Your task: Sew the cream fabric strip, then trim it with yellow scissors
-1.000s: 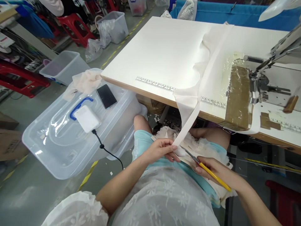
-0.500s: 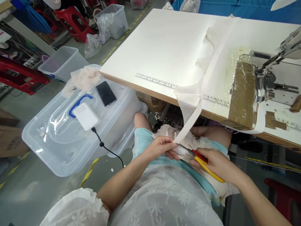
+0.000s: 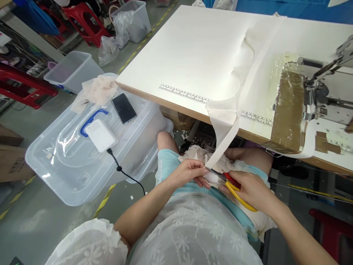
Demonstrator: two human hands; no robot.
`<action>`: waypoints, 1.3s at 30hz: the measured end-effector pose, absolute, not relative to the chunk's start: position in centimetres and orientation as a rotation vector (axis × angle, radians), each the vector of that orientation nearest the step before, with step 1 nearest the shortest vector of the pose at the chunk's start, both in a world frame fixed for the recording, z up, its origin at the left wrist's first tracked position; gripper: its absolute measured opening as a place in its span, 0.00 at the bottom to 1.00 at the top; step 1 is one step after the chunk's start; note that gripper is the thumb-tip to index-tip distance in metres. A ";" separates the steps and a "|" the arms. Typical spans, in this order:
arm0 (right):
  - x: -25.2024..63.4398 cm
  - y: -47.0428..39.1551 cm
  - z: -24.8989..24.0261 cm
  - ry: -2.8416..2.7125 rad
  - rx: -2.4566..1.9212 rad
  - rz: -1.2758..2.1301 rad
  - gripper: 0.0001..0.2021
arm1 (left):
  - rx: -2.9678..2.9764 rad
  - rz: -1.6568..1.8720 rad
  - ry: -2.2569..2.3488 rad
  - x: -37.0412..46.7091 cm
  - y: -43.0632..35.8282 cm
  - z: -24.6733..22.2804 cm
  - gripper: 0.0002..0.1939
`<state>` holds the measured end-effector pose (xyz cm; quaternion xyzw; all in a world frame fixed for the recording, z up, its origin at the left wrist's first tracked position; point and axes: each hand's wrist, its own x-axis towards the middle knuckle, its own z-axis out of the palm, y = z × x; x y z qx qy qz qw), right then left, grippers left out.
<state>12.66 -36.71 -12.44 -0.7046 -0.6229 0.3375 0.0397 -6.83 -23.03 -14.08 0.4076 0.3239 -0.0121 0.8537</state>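
Observation:
My left hand (image 3: 193, 173) pinches the lower end of a cream fabric strip (image 3: 224, 145) that runs down over the table edge. My right hand (image 3: 245, 189) is closed around scissors (image 3: 239, 197) with red and yellow handles. Their dark blades lie at the strip's end, right beside my left fingertips; whether the blades are parted is hard to make out. Farther up, the strip and its wavy-edged cream fabric (image 3: 244, 79) stretch across the white table. More cream cloth pieces (image 3: 195, 152) rest on my lap.
A sewing machine (image 3: 317, 92) stands on the white table (image 3: 193, 48) at right. To the left, a lidded clear plastic box (image 3: 55, 176) carries a phone (image 3: 124, 108), a white power bank (image 3: 101, 135) with a cable, and thin peach cloth (image 3: 100, 90). Red stools (image 3: 82, 22) stand behind.
My right hand and the scissors have shifted slightly left, toward my left fingers. My left hand keeps its pinch on the strip. The view has tilted a little.

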 end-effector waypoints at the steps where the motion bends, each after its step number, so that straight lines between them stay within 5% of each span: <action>1: 12.5 -36.6 -12.6 -1.884 -2.155 1.045 0.22 | 0.865 -0.030 0.680 -6.8 -23.1 -14.0 0.26; 8: 12.5 -37.7 -13.6 -1.768 -2.179 1.044 0.22 | 1.202 -0.052 0.660 -7.5 -22.1 -14.2 0.22; 16: 12.5 -40.0 -13.7 -1.566 -2.123 0.977 0.21 | 2.060 0.706 0.730 -3.0 -18.3 -15.1 0.17; 19: 13.0 -40.6 -13.3 -1.479 -2.139 0.943 0.19 | 1.898 0.664 0.679 -1.9 -18.6 -15.8 0.13; 27: 15.0 -43.4 -13.7 -1.254 -2.095 0.921 0.20 | 1.449 0.364 1.414 -9.9 -18.3 -20.6 0.05; 34: 13.7 -41.8 -14.0 -1.255 -2.052 1.134 0.21 | 1.130 -0.041 0.552 -7.7 -23.2 -13.9 0.22; 39: 12.9 -40.9 -13.8 -1.230 -1.919 1.358 0.21 | 1.765 0.205 0.691 -5.6 -23.9 -12.5 0.13</action>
